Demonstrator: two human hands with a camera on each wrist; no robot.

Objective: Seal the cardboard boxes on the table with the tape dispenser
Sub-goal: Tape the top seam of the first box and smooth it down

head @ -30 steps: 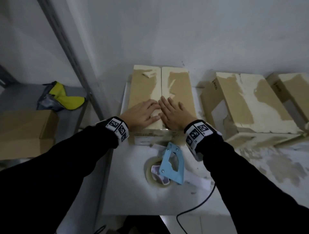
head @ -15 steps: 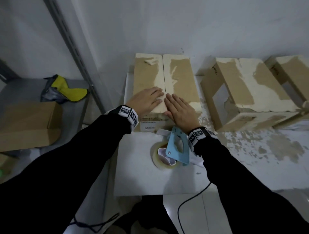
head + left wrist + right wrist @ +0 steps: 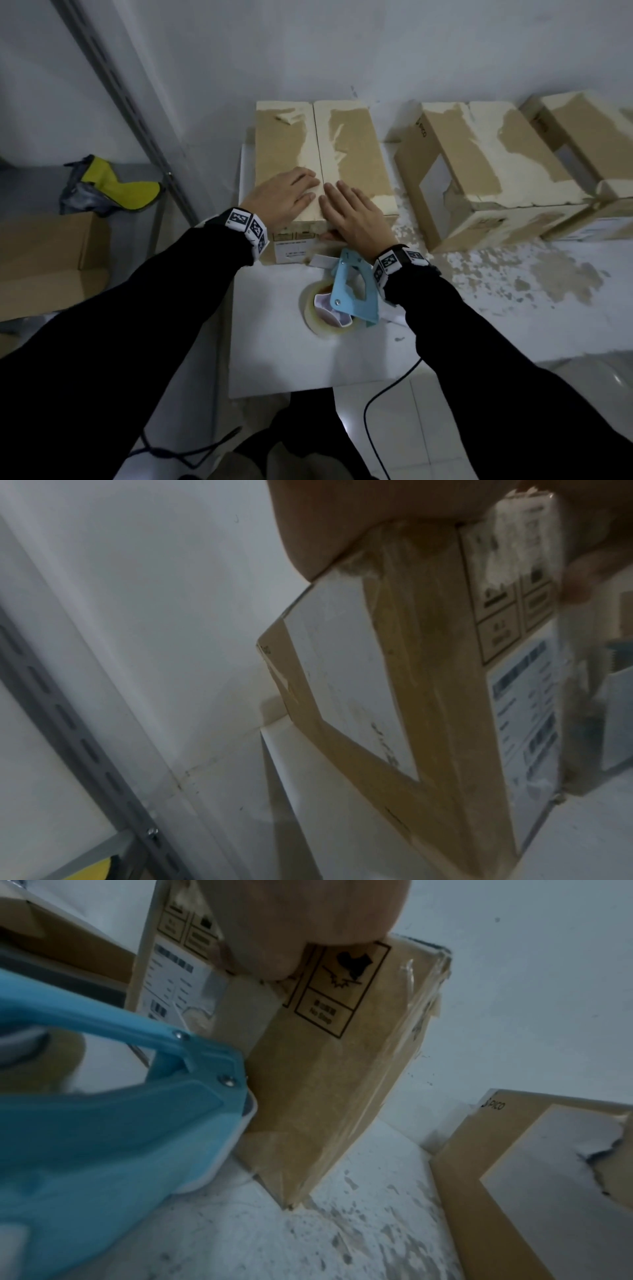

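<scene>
A tall cardboard box (image 3: 346,137) with two closed top flaps stands at the table's back left. My left hand (image 3: 282,197) lies flat on its left flap and my right hand (image 3: 352,214) lies flat on the right flap, fingers straight, beside the centre seam. The right thumb hangs over the box's front edge (image 3: 270,961). A blue tape dispenser (image 3: 352,291) with a roll of clear tape (image 3: 317,318) lies on the table just in front of the box, under my right wrist; nobody holds it. The box's side (image 3: 428,696) fills the left wrist view.
Two more cardboard boxes (image 3: 479,164) (image 3: 582,137) lie to the right on the white, flaking table (image 3: 513,291). A grey shelf at the left holds a brown box (image 3: 44,260) and a yellow bag (image 3: 116,185). A black cable (image 3: 380,397) hangs off the table's front edge.
Both hands have slid a little toward me along the box top, staying flat on the flaps. The head view has tilted down.
</scene>
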